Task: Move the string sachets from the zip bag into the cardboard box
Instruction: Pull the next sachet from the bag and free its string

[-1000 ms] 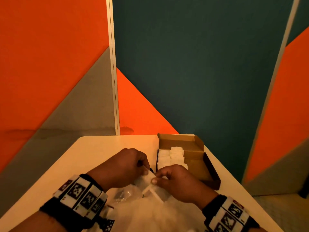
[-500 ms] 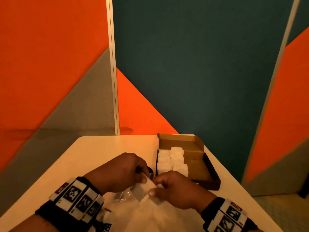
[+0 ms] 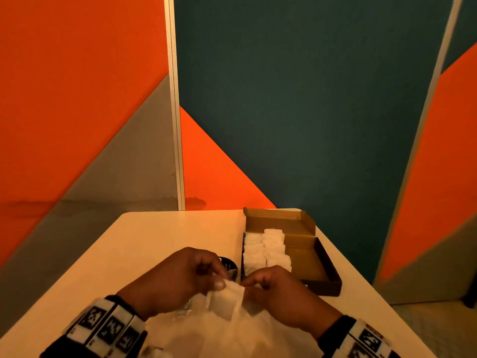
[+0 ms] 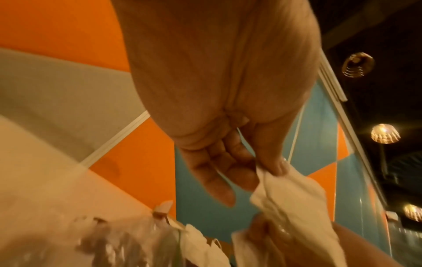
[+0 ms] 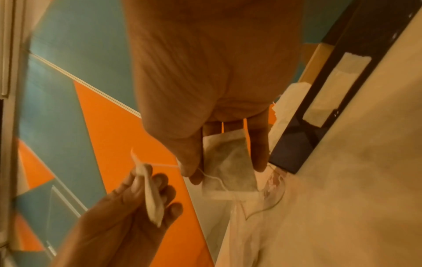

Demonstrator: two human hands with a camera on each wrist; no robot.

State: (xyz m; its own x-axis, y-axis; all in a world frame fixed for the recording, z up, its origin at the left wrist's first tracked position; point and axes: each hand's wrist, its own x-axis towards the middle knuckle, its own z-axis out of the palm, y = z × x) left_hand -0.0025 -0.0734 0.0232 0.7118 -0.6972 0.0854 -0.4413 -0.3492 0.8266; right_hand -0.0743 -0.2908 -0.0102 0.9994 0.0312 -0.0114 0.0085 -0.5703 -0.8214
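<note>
- Your left hand [image 3: 178, 277] is bare, with a short pale thumbnail.
- Your right hand [image 3: 280, 293] is bare too.
- Each wrist carries a black band [image 3: 108, 329] of white blocks printed with black square markers.

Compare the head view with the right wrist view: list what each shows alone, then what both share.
Head only: the whole box on the table, rows of sachets inside, both wristbands.
Right wrist only: the right hand pinching a sachet flat, a taut string running to the left hand, which holds another sachet.
Both: two hands, sachets, the box, the clear bag.
</note>
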